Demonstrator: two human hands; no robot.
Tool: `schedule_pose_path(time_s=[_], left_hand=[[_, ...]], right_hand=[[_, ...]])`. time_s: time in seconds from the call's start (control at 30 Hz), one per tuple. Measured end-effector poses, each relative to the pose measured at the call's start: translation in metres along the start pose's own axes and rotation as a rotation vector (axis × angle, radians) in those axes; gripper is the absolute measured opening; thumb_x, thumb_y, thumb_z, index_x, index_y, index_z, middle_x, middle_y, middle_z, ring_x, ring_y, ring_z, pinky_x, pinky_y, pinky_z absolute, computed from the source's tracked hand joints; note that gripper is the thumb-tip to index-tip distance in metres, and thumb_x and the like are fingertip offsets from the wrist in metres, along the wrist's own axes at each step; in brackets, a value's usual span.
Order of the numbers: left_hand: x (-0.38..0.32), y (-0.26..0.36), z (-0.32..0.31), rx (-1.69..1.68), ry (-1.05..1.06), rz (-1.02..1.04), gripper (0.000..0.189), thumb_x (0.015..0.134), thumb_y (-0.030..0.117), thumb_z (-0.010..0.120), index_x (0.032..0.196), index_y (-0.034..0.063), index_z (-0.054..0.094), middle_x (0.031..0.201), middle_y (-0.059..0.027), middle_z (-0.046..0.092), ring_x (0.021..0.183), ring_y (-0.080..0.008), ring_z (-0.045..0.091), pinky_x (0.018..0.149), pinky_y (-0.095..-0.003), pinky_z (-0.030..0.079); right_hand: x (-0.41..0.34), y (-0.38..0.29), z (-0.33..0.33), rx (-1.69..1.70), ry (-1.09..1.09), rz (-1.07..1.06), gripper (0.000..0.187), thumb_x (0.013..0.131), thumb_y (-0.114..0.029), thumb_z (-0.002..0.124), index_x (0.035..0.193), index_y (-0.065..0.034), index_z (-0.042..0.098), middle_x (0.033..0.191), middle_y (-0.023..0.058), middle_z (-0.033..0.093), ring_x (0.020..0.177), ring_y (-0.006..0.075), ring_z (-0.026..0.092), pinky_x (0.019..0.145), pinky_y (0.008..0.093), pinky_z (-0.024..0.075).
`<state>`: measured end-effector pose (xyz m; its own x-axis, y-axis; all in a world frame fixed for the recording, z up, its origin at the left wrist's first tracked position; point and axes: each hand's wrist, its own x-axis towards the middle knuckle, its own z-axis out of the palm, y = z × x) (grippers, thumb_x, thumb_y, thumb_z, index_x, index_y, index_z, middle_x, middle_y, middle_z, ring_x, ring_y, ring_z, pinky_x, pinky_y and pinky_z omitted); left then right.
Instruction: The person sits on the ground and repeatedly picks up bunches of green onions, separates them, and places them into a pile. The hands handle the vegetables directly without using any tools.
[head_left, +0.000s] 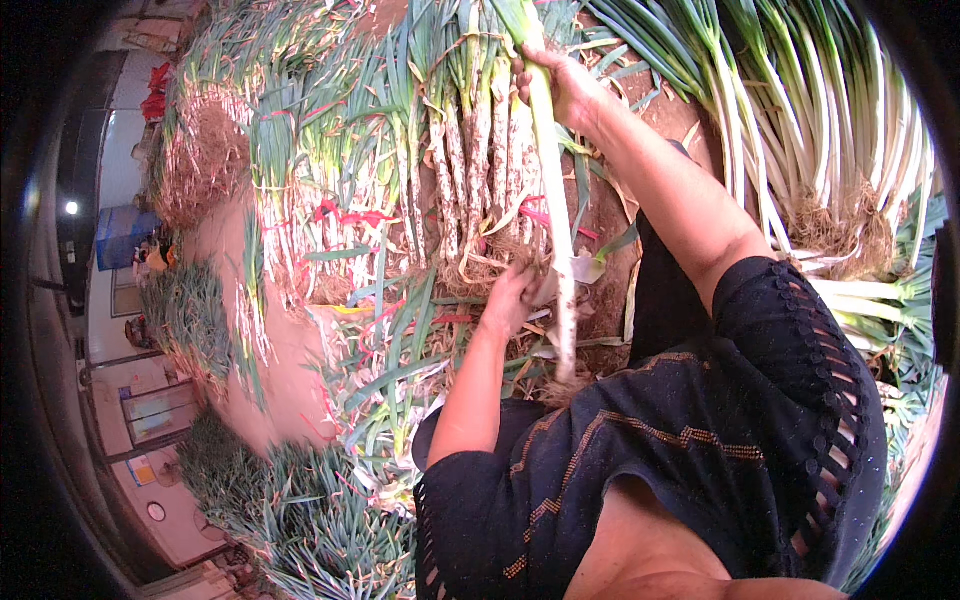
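My right hand (562, 86) is closed around the upper, green part of a long leek (553, 187), which hangs down in front of me with its root end low near my lap. Beside its lower white shaft is my left hand (514, 296), somewhat blurred, by a loose strip of peeled leaf (585, 268); whether its fingers pinch the strip I cannot tell. Just beyond my left hand stands a tied bundle of soil-flecked leeks (480, 150), roots down. Cleaner white leeks with roots (817, 142) lie together at the upper right.
More tied leek bundles (322, 195) stand at the upper left, several with red ties. Leaf scraps and red strips (390, 352) litter the ground by my left forearm. A dense mass of leek greens (300, 510) fills the lower left. Further leeks (862, 304) lie at the right.
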<state>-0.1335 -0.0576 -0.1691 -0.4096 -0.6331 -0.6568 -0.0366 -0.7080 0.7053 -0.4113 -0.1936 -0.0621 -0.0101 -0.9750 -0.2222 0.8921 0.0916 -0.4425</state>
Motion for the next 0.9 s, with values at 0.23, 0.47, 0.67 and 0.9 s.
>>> schedule_pose_path(time_s=[0.23, 0.47, 0.67, 0.9], left_hand=[[-0.012, 0.073, 0.075, 0.076, -0.220, 0.293, 0.058, 0.088, 0.057, 0.043, 0.112, 0.0051, 0.054, 0.096, -0.0132, 0.062, 0.096, -0.0180, 0.058, 0.097, -0.0357, 0.039], [-0.032, 0.055, 0.090, -0.469, -0.544, 0.177, 0.037, 0.088, 0.033, 0.056, 0.110, 0.0040, 0.049, 0.061, -0.0011, 0.044, 0.052, -0.0110, 0.043, 0.048, -0.0232, 0.036], [-0.097, 0.060, 0.040, 0.029, -0.538, 0.252, 0.064, 0.093, 0.048, 0.035, 0.126, -0.0065, 0.038, 0.061, -0.0005, 0.043, 0.053, -0.0094, 0.041, 0.047, -0.0217, 0.032], [-0.241, 0.014, -0.118, 1.205, 0.658, 0.467, 0.030, 0.087, 0.025, 0.052, 0.102, 0.0002, 0.060, 0.074, -0.0135, 0.062, 0.065, -0.0236, 0.058, 0.063, -0.0314, 0.046]], right_hand=[[0.017, 0.003, -0.013, -0.092, 0.165, -0.205, 0.020, 0.085, -0.011, 0.059, 0.100, -0.0058, 0.047, 0.074, 0.0049, 0.057, 0.055, 0.0107, 0.053, 0.047, 0.0251, 0.0480], [-0.005, 0.044, 0.000, -0.254, 0.109, -0.161, 0.033, 0.085, -0.006, 0.059, 0.110, -0.0058, 0.039, 0.071, 0.0045, 0.053, 0.050, 0.0116, 0.050, 0.043, 0.0256, 0.0455], [0.008, 0.028, -0.021, -0.141, 0.202, -0.271, 0.024, 0.084, -0.001, 0.057, 0.101, -0.0023, 0.041, 0.069, 0.0053, 0.051, 0.052, 0.0096, 0.048, 0.041, 0.0212, 0.0399], [0.038, -0.029, -0.055, -0.149, 0.222, -0.473, 0.020, 0.086, -0.011, 0.058, 0.096, -0.0096, 0.041, 0.065, 0.0005, 0.048, 0.047, 0.0084, 0.044, 0.040, 0.0239, 0.0392]])
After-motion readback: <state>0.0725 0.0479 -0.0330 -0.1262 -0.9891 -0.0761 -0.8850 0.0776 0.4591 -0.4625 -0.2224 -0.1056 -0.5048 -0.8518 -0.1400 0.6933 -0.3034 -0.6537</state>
